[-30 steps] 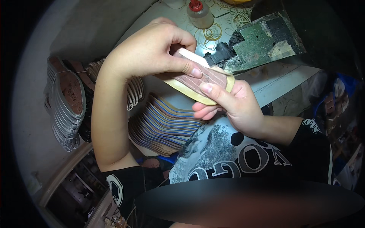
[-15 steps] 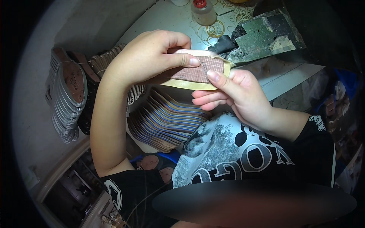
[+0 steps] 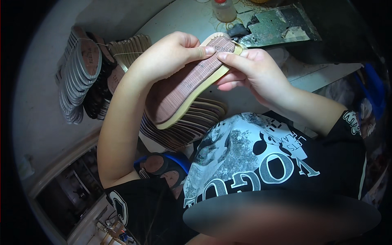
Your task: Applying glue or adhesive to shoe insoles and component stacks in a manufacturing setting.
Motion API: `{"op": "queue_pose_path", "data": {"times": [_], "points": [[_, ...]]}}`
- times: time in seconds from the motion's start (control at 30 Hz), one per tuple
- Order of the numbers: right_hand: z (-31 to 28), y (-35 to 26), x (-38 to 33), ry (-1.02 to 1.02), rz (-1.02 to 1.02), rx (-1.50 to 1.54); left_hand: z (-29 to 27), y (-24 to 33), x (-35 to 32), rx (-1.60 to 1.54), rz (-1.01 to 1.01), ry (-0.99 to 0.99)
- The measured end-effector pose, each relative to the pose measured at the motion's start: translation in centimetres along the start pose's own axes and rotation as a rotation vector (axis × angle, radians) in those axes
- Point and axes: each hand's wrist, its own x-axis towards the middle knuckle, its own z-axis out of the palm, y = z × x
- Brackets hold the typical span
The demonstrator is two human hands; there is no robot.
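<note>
I hold a flat shoe insole (image 3: 185,87) between both hands, its reddish-brown ribbed face up and a tan rim around it. My left hand (image 3: 169,55) grips it from the left side, thumb pressing on the far end. My right hand (image 3: 253,69) pinches that same far end from the right, fingers under it. Beneath the insole lies a fanned stack of similar insoles (image 3: 192,124) on my lap.
A bundled stack of grey-edged soles (image 3: 79,73) stands at the left on the white table (image 3: 179,24). A small bottle with a red cap (image 3: 223,9) and a dirty green board (image 3: 281,26) sit at the far edge. A blue-rimmed container (image 3: 163,163) sits low.
The insole has swung from lying flat across my hands to pointing away lengthwise, its long face now in view. Both hands rose and shifted to its far end.
</note>
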Motion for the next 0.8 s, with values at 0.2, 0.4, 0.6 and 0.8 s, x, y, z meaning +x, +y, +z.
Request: {"op": "queue_pose_path", "data": {"times": [0.2, 0.4, 0.6, 0.8], "points": [[-1.2, -0.1, 0.8, -0.028, -0.068, -0.150, 2.0, -1.0, 0.0, -0.334, -0.009, -0.001], [-2.3, -0.7, 0.3, -0.028, -0.037, -0.152, 2.6, -0.6, -0.2, -0.457, -0.024, 0.025], [-2.1, -1.5, -6.3, -0.065, 0.202, -0.453, 3.3, -0.1, -0.7, -0.444, -0.089, -0.038], [-1.7, -0.3, -7.8, -0.035, 0.147, -0.199, 2.3, 0.3, -0.4, -0.281, -0.066, 0.022]]}}
